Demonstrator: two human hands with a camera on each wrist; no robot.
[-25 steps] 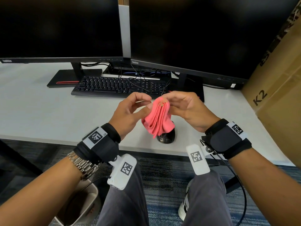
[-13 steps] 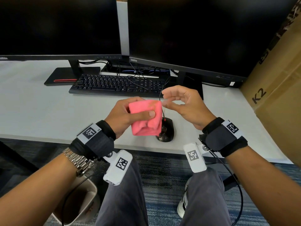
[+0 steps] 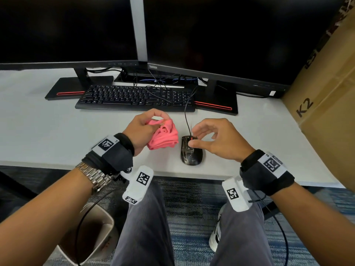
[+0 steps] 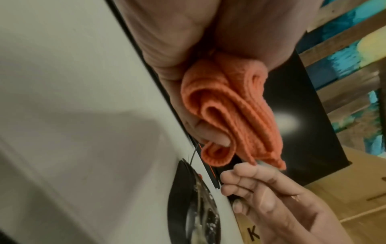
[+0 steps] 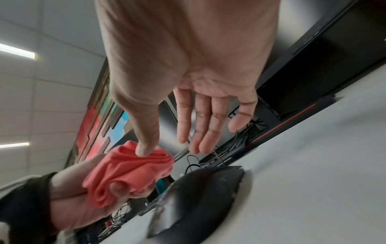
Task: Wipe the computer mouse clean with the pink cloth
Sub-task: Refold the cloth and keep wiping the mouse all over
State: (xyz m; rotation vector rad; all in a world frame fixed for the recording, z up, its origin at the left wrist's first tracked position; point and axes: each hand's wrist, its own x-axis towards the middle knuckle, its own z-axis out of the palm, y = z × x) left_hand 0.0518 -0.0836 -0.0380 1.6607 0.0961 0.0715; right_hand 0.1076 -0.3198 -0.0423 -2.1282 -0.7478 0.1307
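A glossy black wired mouse [image 3: 191, 155] [image 4: 188, 206] [image 5: 198, 189] with smears on its top lies near the front edge of the white desk [image 3: 48, 131]. My left hand [image 3: 151, 123] grips the bunched pink cloth [image 3: 164, 138] [image 4: 229, 107] [image 5: 125, 171] just left of the mouse, slightly above the desk. My right hand [image 3: 194, 137] hovers over the front of the mouse with relaxed, spread fingers [image 5: 200, 125] and holds nothing. Its thumb sits close above the mouse's buttons. Whether the thumb touches them I cannot tell.
The mouse cable [image 3: 186, 118] runs back to a black keyboard [image 3: 134, 97] under two dark monitors [image 3: 211, 35]. A cardboard box [image 3: 326, 93] stands at the right. A waste bin [image 3: 92, 233] sits below the desk by my left knee.
My right hand let go of the cloth and moved right and down over the mouse. My left hand bunched the cloth and shifted left, uncovering the mouse.
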